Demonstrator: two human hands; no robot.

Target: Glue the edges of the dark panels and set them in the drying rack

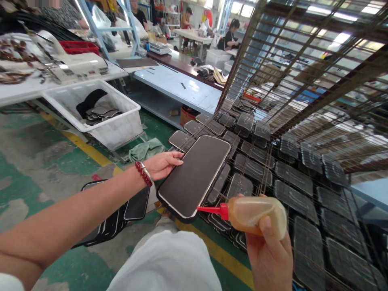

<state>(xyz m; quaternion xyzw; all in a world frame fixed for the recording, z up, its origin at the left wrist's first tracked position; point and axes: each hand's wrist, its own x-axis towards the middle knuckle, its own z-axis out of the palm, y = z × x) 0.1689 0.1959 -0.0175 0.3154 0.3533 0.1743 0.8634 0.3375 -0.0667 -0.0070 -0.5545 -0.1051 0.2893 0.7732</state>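
My left hand (pixel 165 165) grips the left edge of a black rounded-rectangle panel (pixel 197 173), thumb on top and the other fingers partly hidden beneath. A pale line runs along the panel's rim. In my right hand (pixel 271 246) is a squeeze bottle (pixel 257 216) of amber liquid, lying almost level, with its red nozzle pointing left. The nozzle tip is at the panel's near right edge; whether it touches I cannot tell. Under and beyond the panel, many similar black pieces (pixel 253 169) lie on wire rack shelves.
Wire shelves (pixel 281 60) tilt upward at the right. A white bin (pixel 115 125) with dark pieces stands left, near a green cloth (pixel 147 149). More black panels (pixel 136 204) are stacked low at left. A sewing machine (pixel 72 64) sits on a table; people work farther back.
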